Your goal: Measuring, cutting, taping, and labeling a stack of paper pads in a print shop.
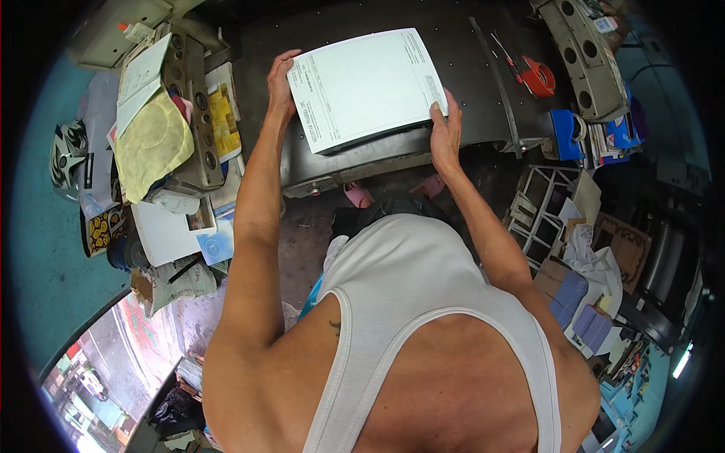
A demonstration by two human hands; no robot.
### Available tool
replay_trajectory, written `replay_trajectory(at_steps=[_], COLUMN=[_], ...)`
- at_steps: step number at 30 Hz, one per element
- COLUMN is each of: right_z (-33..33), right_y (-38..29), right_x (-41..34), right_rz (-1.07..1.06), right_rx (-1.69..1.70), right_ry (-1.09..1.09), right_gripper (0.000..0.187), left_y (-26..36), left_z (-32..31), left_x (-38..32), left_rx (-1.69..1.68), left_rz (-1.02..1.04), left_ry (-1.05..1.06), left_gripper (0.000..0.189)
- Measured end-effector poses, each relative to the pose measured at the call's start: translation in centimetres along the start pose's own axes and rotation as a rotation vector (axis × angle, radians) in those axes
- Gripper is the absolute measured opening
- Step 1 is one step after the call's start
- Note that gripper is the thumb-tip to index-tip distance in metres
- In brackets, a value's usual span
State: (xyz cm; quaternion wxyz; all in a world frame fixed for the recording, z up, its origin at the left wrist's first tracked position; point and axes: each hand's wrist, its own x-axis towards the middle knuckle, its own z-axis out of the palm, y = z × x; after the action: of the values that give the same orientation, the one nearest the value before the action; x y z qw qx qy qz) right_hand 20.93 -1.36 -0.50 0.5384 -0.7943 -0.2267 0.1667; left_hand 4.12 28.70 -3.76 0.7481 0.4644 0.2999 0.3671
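A thick stack of printed paper sheets point(368, 85) lies over the near part of a dark metal table, its top sheet a form with writing along the edges. My left hand point(281, 85) grips the left side of the stack, near its far corner. On the opposite side, my right hand point(446, 130) holds the near right corner, thumb on top. The fingers beneath are partly hidden. Darker layers show under the sheets at the near edge; I cannot tell what they are.
A metal strip point(498, 85), a red tape roll point(538, 76) and a thin tool point(506, 54) lie on the table's right. A yellow cloth point(153, 144) and an open notebook point(141, 79) rest at left. A blue holder point(564, 135) stands at the right edge, above a white rack point(541, 209).
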Motion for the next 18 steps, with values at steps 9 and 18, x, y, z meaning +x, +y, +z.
replay_trajectory(at_steps=[9, 18], right_z=[0.1, -1.6], right_y=[0.5, 1.6], right_x=[0.2, 0.8], right_rz=[-0.005, 0.005], right_rx=[-0.022, 0.087], right_ry=[0.055, -0.064], right_gripper=[0.047, 0.052], left_y=[3.5, 0.0], left_z=[11.2, 16.6], left_x=[-7.6, -9.7], left_rx=[1.261, 1.582], left_rz=[0.865, 0.765], left_ry=[-0.361, -0.351], left_gripper=[0.026, 0.022])
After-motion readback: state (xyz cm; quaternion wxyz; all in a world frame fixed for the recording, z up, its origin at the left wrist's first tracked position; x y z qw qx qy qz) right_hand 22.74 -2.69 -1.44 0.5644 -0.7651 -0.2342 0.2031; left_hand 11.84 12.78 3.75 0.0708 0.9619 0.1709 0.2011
